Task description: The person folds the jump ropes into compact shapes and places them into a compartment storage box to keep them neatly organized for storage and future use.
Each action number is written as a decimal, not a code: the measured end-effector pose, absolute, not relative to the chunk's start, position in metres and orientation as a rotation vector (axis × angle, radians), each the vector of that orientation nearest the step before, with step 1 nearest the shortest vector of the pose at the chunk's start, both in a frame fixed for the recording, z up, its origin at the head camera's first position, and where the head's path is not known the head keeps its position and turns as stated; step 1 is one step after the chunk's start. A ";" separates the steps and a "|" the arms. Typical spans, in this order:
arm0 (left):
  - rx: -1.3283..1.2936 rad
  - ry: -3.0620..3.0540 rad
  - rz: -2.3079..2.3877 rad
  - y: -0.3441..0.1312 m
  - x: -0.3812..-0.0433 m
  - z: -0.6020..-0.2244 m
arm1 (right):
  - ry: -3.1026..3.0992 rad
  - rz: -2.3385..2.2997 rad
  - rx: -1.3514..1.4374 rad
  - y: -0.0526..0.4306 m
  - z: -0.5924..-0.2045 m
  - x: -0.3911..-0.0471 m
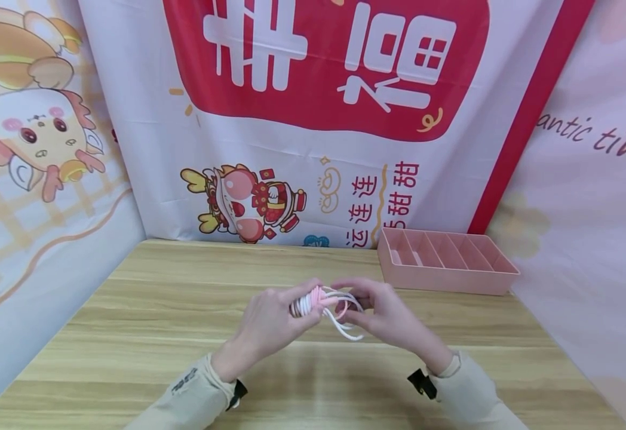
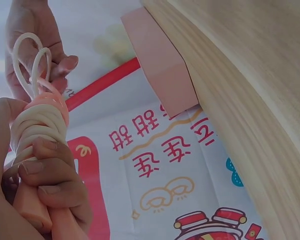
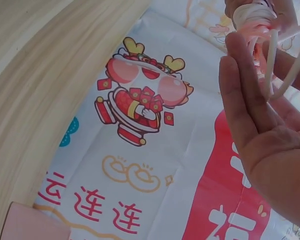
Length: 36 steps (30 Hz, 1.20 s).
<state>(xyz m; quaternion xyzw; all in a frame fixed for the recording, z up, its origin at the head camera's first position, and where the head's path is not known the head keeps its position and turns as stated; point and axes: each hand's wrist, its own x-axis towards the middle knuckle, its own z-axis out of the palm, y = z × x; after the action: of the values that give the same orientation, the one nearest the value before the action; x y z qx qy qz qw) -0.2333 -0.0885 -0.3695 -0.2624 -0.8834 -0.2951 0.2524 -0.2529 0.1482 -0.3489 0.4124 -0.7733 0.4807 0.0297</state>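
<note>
In the head view, my left hand (image 1: 270,319) grips a bundled jump rope (image 1: 317,297) above the table. Its white and pink cord is wound in tight turns around two pink handles (image 2: 32,205), which stick out below the curled fingers in the left wrist view. Loose white loops (image 1: 347,319) stand out from the bundle's other end, with a pink strand among them. My right hand (image 1: 385,310) is at these loops, thumb and fingers apart around them. From the right wrist, two of its fingers (image 3: 242,90) look nearly straight beside the white loop (image 3: 272,65).
A pink divided box (image 1: 447,280) stands at the table's back right, against the printed cloth backdrop (image 1: 334,143). The wooden table (image 1: 184,286) lies beneath both hands. Printed cloths hang at left and right too.
</note>
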 end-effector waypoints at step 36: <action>-0.591 -2.355 -1.651 -0.096 -0.233 -0.357 | -2.343 1.509 1.048 0.166 -0.329 -0.249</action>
<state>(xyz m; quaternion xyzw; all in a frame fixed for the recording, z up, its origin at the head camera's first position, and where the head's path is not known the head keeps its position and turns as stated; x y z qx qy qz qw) -0.2325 -0.0960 -0.3567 -0.2001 -0.7978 -0.5594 0.1026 -0.2491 0.1660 -0.3293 0.3508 -0.7842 0.5052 0.0818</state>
